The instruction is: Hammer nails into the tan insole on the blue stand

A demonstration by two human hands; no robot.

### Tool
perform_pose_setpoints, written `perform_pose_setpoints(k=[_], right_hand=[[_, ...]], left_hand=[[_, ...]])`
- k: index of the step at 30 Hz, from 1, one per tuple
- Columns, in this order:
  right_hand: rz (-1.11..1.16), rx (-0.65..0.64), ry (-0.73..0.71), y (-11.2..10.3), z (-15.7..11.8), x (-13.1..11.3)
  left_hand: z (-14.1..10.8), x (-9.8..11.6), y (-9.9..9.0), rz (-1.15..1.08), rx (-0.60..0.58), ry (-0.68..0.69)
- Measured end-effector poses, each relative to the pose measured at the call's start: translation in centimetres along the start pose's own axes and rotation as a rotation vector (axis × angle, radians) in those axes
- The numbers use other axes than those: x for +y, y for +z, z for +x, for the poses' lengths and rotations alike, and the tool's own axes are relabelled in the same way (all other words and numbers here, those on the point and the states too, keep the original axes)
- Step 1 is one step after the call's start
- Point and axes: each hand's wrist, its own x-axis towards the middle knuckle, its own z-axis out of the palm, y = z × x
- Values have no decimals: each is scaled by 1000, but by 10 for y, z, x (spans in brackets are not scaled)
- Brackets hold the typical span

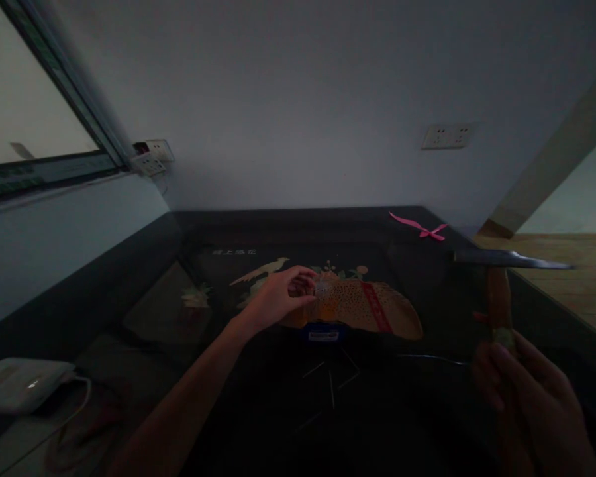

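Observation:
My right hand (pixel 526 391) grips the wooden handle of a hammer (pixel 499 298), held upright at the right with its metal head on top. My left hand (pixel 283 295) is over the middle of the dark table, thumb and fingers curled against a small clear object (pixel 322 289). What that object is does not show well in the dim light. Just below it are an orange patch (pixel 328 310) and a blue piece with a white label (pixel 324 332). Several thin nail-like pieces (pixel 332 387) lie on the tabletop nearer to me.
Behind my left hand lies a speckled tan sheet (pixel 352 301) with a red band (pixel 376 308). A pink ribbon (pixel 427 232) rests at the back right. At the left is a white device (pixel 24 384) with a cable. A wall (pixel 298 132) borders the table (pixel 288 222).

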Motion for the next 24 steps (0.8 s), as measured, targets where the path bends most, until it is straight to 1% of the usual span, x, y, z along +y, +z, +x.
perform_pose_setpoints(k=[3, 6, 8, 9, 11, 13, 16, 18, 21, 24], right_hand=[[19, -57, -8, -5, 2, 2], [-22, -88, 23, -2, -3, -9], [-74, -150, 76, 2, -7, -19], [-87, -150, 74, 5, -9, -21], [-104, -141, 57, 9, -11, -22], [-124, -143, 32, 12, -12, -17], [-189, -199, 23, 14, -10, -8], [-246, -231, 22, 16, -9, -7], [-351, -284, -29, 22, -6, -18], [-442, -367, -133, 34, -4, -39]], left_hand=[[-1, 4, -4, -11, 6, -27], [-3, 10, -8, 4, 15, -64], [-4, 13, -8, 28, 30, -80], [-5, 14, -8, 44, 38, -79], [-6, 12, -5, 75, 55, -68], [-6, 7, 0, 94, 96, -56], [-7, 1, 9, 95, 171, -57], [-9, -1, 14, 100, 205, -57], [-11, -2, 17, 106, 238, -47], [-13, -5, 17, 110, 260, -21]])
